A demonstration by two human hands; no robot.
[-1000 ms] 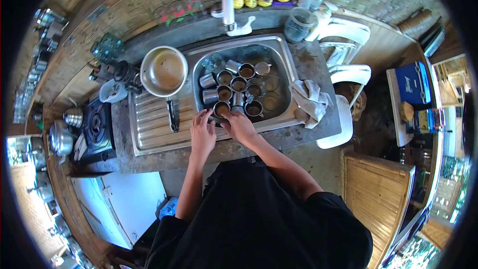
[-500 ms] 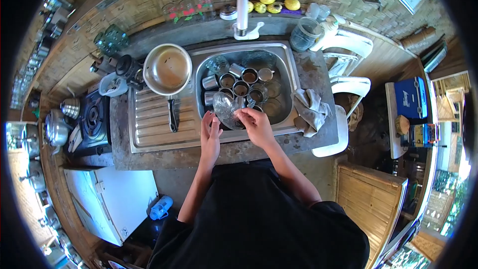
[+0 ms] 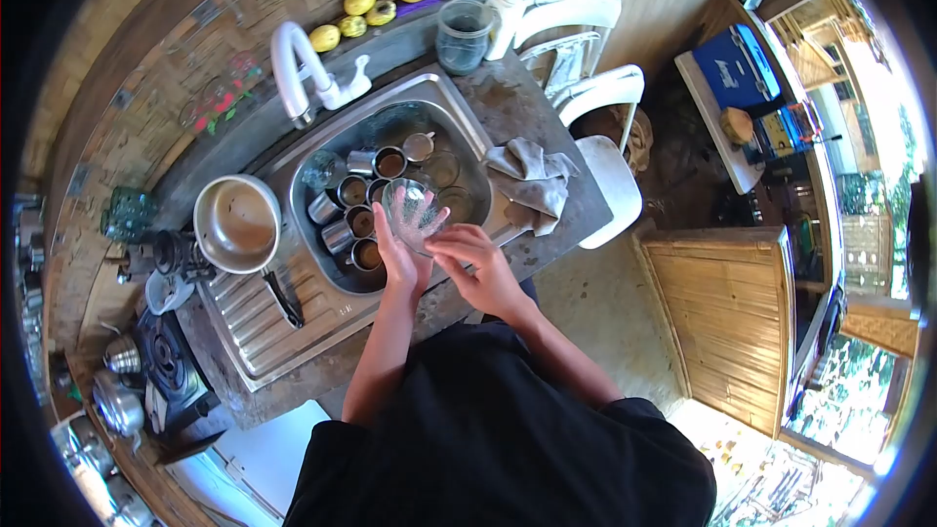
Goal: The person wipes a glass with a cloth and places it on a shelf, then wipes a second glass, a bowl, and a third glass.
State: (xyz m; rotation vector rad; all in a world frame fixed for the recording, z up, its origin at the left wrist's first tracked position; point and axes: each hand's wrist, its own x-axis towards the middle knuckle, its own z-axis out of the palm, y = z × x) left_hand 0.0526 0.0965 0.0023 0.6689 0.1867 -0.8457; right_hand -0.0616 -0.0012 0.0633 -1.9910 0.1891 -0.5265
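Note:
A round clear glass dish (image 3: 405, 205) is tilted above the near side of the sink (image 3: 441, 88). Behind it, the spread fingers of my left hand (image 3: 403, 259) show through the glass and support it. My right hand (image 3: 475, 265) pinches the dish's lower right rim between thumb and fingers. Below both hands, the basin holds several metal mugs (image 3: 390, 164), some with brown contents or residue. Glassware (image 3: 322, 168) lies at the basin's left side, and round glass pieces (image 3: 441, 168) sit at its right.
A steel saucepan (image 3: 237, 224) stands on the ribbed drainboard (image 3: 256, 332). Right of the basin lies a grey cloth (image 3: 532, 181). The white faucet (image 3: 293, 68) arches over the back edge. Yellow fruits (image 3: 359, 2), a clear container (image 3: 463, 37) and white chairs (image 3: 595, 88) are beyond.
My view has turned to the right. The dish has lifted slightly and tilted; my left hand, earlier beside its edge, now spreads behind it. My right hand stays on the rim.

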